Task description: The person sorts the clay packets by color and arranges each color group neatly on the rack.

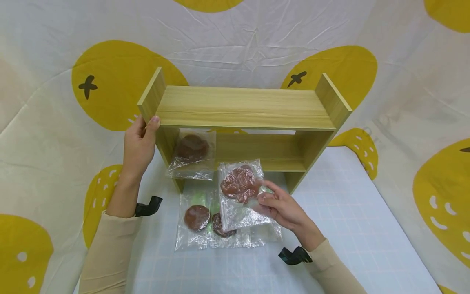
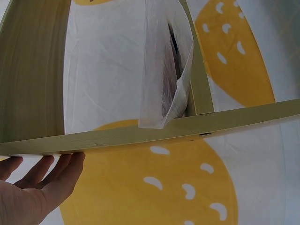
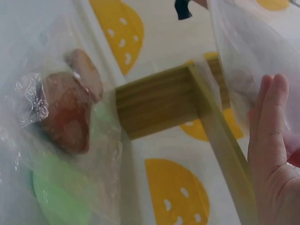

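The left hand (image 1: 140, 141) is gripping the left panel (image 1: 151, 96) of a pale wooden shelf (image 1: 242, 108), thumb and fingers closed round its edge. The right hand (image 1: 283, 206), fingers nearly together, is pinching a clear plastic bag (image 1: 238, 216) with a lobed reddish-brown piece (image 1: 239, 183), holding it before the shelf above clear bags of round brown pieces (image 1: 197, 218) on the pale-blue desk (image 1: 205, 271); another bagged dark-brown disc (image 1: 192, 148) is sitting at the lower board's (image 1: 260, 151) left end

Before you, the shelf (image 1: 249, 108) stands on the table (image 1: 341, 212). One bag (image 1: 192, 151) is in its left part; other bags (image 1: 197, 218) lie in front, below the held bag (image 1: 240, 185) in your right hand (image 1: 284, 208).
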A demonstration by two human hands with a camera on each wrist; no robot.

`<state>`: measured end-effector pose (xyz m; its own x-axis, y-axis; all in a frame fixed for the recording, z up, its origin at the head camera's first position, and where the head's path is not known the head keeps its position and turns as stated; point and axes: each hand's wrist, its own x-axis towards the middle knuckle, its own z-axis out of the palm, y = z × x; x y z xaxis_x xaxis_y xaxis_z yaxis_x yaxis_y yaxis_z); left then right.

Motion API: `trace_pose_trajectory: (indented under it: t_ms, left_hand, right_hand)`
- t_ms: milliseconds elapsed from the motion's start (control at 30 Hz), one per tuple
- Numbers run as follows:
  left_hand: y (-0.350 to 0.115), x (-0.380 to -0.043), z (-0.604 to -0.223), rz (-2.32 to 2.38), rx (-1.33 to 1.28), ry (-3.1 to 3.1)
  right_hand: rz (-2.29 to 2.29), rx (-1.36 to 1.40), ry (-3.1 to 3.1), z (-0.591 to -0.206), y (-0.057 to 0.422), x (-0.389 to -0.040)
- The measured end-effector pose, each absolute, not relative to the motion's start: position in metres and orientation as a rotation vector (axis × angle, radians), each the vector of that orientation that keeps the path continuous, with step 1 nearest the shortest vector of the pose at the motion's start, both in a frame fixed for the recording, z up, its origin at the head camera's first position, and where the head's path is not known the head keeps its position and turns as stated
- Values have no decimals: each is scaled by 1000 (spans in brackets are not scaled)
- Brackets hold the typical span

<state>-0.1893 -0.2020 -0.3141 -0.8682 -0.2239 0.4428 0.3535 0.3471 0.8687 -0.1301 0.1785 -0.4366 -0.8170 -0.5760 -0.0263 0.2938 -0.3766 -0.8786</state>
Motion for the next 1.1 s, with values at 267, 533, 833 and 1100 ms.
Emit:
trace_pose_trajectory:
  t_ms: [267, 533, 833, 1100]
  left_hand:
    - [-202, -189, -314, -1545, -103, -2130]
    - [-202, -189, -315, -1539, -101, -2131]
    - [-203, -190, -316, -1536, -109, -2132]
    - [-204, -191, -316, -1534, -112, -2128]
  right_hand:
    - [-2268, -285, 1259, -434, 165, -137]
    - [-2317, -185, 1245, -430, 154, -143]
    - [-2360, -82, 1233, -429, 144, -152]
    - [-2427, 75, 1195, -432, 135, -160]
